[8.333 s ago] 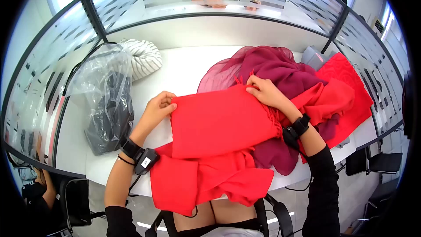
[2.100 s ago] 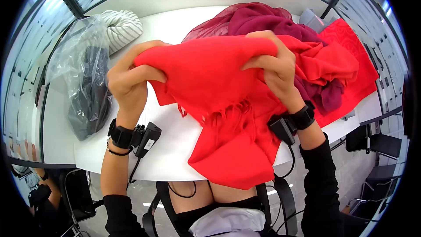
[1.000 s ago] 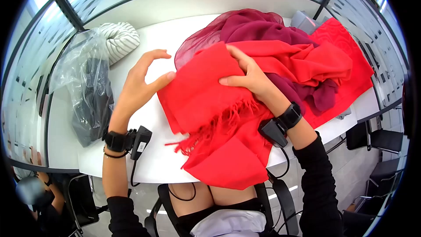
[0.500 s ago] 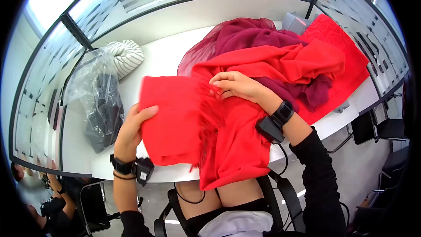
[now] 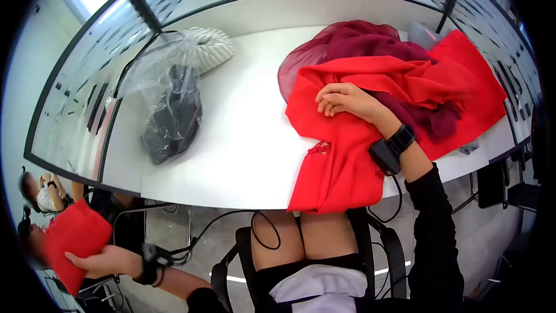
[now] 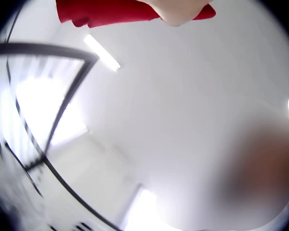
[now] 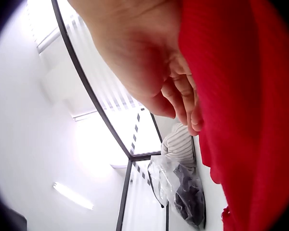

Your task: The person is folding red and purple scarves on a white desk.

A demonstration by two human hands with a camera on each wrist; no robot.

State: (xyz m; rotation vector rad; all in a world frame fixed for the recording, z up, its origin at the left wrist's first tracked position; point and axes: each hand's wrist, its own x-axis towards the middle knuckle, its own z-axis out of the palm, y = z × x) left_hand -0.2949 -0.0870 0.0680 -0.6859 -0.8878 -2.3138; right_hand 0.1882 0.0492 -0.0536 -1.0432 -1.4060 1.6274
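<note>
In the head view the left hand point(image 5: 104, 259) is out past the table's left front edge, gripping a folded red cloth point(image 5: 78, 235). The left wrist view shows part of that hand point(image 6: 180, 9) and red cloth point(image 6: 111, 12) at its top edge. My right hand point(image 5: 347, 102) rests on a second, rumpled red cloth point(image 5: 341, 168) on the table, its fingers loosely curled with nothing in them. In the right wrist view the right hand point(image 7: 149, 62) lies beside red cloth point(image 7: 241, 96).
A clear bag with dark contents point(image 5: 179, 110) and a striped roll point(image 5: 213, 49) lie at the left. Sheer maroon fabric point(image 5: 365, 40) and a patterned red piece point(image 5: 466, 69) are at the right. Glass-topped partitions edge the white table point(image 5: 243, 156). Another person sits at lower left.
The left hand has carried the folded cloth from above the table to beyond its left edge. My right hand has come away from the fringe and lies on the rumpled cloth. The view has shifted.
</note>
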